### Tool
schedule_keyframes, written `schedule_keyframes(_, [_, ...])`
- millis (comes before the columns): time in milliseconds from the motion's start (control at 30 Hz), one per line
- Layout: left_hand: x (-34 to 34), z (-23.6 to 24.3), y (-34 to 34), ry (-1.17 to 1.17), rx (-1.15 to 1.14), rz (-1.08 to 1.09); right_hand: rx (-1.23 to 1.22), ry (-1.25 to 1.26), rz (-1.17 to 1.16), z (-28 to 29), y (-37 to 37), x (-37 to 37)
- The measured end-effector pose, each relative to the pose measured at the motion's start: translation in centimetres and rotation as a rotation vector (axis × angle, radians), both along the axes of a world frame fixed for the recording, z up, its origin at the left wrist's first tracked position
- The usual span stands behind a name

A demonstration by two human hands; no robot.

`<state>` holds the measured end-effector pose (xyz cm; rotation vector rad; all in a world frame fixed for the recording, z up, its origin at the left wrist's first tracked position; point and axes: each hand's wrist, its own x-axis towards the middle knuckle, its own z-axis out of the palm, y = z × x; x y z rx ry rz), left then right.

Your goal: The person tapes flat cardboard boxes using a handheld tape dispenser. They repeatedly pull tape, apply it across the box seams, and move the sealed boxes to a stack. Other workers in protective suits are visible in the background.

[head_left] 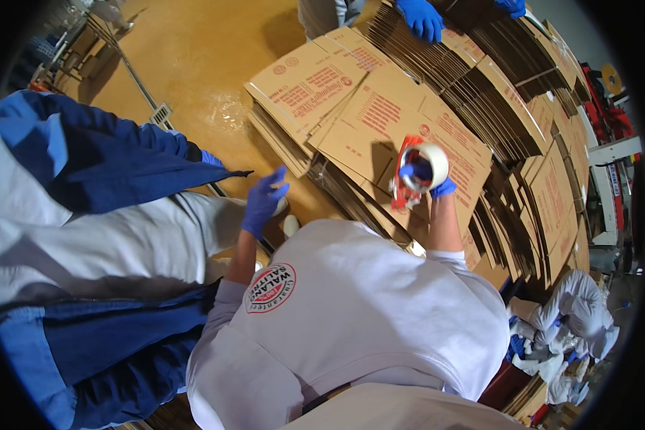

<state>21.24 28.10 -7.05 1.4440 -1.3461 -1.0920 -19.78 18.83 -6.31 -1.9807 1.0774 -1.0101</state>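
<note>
My right hand point(444, 188), in a blue glove, is closed on a red tape dispenser point(404, 195) carrying a wide roll of pale tape point(438, 163). Blue glove fingers show through the middle of the roll. The dispenser is above a stack of flat, folded cardboard boxes point(387, 118) with red print, and its shadow falls on the top sheet. Also blue-gloved, my left hand point(264, 204) is held out beside the near left corner of the stack. Its fingers are spread, with nothing in them.
Bundles of strapped flat boxes point(473, 97) lie farther right. A co-worker's gloved hand point(421, 20) rests near them at the top. Close on my left stands a person in a blue jacket point(115, 161). Red and white machinery point(609, 161) is at far right, white-clothed material point(577, 312) below it.
</note>
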Motion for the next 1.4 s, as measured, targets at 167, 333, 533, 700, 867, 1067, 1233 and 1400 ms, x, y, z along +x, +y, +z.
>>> schedule_keyframes(167, [-4.3,4.8,-4.3,-0.261,-0.352,-0.192,-0.629,0.342,-0.414,8.5,-5.2,4.5])
schedule_keyframes(333, [-8.9,5.2,-6.4,-0.768,-0.255,-0.472,0.176,-1.324,-0.062,4.6,-11.5,5.7])
schedule_keyframes(533, [-10.1,3.8,-5.4,-0.686,-0.338,-0.459,-0.106,-0.606,-0.629,2.5,-10.7,9.7])
schedule_keyframes(700, [-10.6,2.1,-6.0,-0.744,-0.497,-0.366,-0.017,-0.279,-0.691,-0.3,-10.9,8.4])
schedule_keyframes(867, [-10.6,1.5,-5.9,-0.765,-0.444,-0.317,-0.049,-0.052,-0.613,2.9,-3.9,11.6])
schedule_keyframes(1067, [-10.8,1.2,-6.6,-0.787,-0.5,-0.348,0.084,-0.057,-0.625,4.6,0.5,13.5])
schedule_keyframes(1233, [-12.1,1.5,-7.1,-0.822,-0.513,-0.506,0.678,0.079,-0.684,6.5,-6.8,9.5])
schedule_keyframes(1400, [-13.2,1.4,-6.6,-0.835,-0.485,-0.486,0.98,-0.794,-0.466,-2.3,-7.8,6.3])
